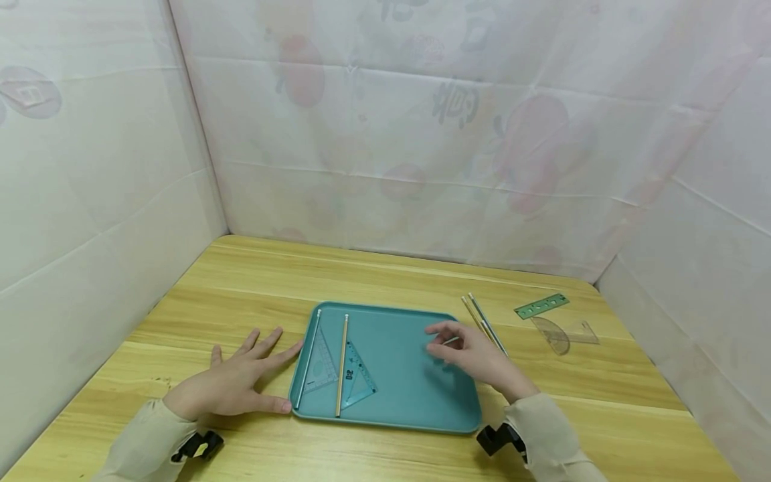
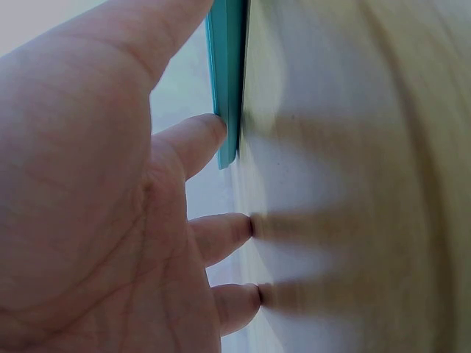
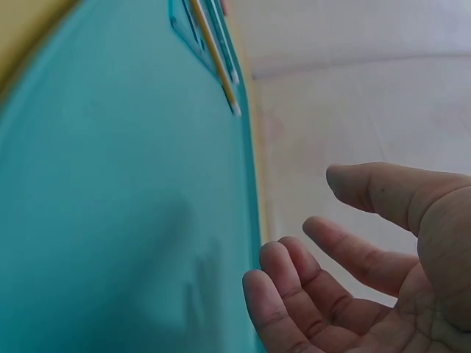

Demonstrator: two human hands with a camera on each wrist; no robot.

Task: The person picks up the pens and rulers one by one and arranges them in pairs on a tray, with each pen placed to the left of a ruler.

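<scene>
A teal tray (image 1: 415,375) lies on the table. My left hand (image 1: 231,383) is spread flat at its left side, index finger and thumb at the rim and other fingertips down on the wood. Over the tray's right part hovers my right hand (image 1: 466,351), fingers loosely bent and holding nothing. Inside the tray, a silvery pencil (image 1: 308,358) lies along the left edge beside a clear set square (image 1: 319,368). To their right a yellow pencil (image 1: 342,368) lies next to a bluish set square (image 1: 359,381) marked with black print.
Right of the tray, several pencils (image 1: 489,328) lie together, partly behind my right hand. Farther right are a green ruler (image 1: 542,306), a clear protractor (image 1: 551,335) and another clear set square (image 1: 583,332). Cloth walls (image 1: 409,134) enclose the table at the back and sides.
</scene>
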